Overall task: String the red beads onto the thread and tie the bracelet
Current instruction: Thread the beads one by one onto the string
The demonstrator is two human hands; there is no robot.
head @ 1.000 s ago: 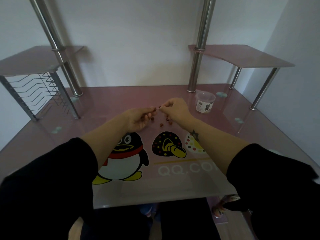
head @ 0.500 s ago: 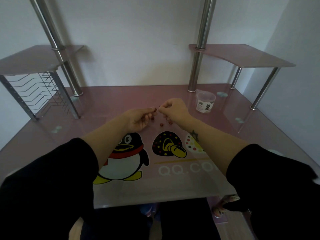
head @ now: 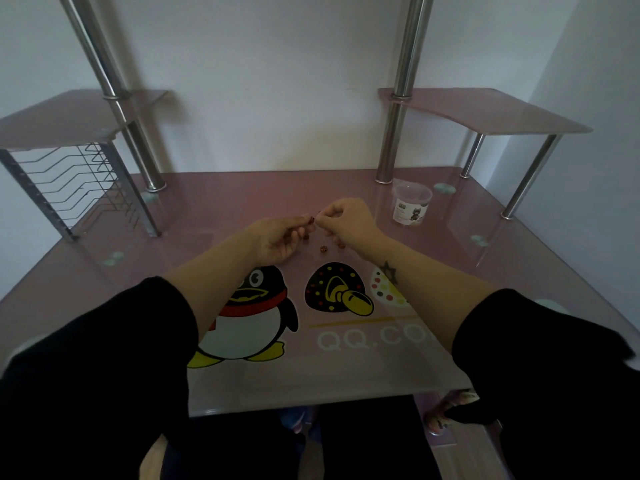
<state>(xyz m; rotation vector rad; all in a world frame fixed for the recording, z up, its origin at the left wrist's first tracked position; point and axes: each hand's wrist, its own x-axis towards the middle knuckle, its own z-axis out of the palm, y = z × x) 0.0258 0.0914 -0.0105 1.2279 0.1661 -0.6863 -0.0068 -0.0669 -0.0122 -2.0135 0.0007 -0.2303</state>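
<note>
My left hand [head: 280,237] pinches a small red bead [head: 311,220] between thumb and fingertip above the pink glass desk [head: 214,209]. Close to its right, my right hand [head: 346,218] has its fingertips pinched together right by that bead; the thread itself is too thin to make out. A few loose red beads [head: 323,249] lie on the desk just below and between the two hands, one more bead [head: 341,244] beside my right wrist.
A small clear plastic cup [head: 411,206] with a label stands to the right of my right hand. Chrome posts [head: 389,147] rise at the back, carrying raised side shelves [head: 485,112]. A wire rack [head: 72,188] sits at the left. Cartoon stickers [head: 249,317] cover the near desk.
Both hands stay close together over the beads, with only tiny shifts of the fingertips. The loose beads on the desk have not moved.
</note>
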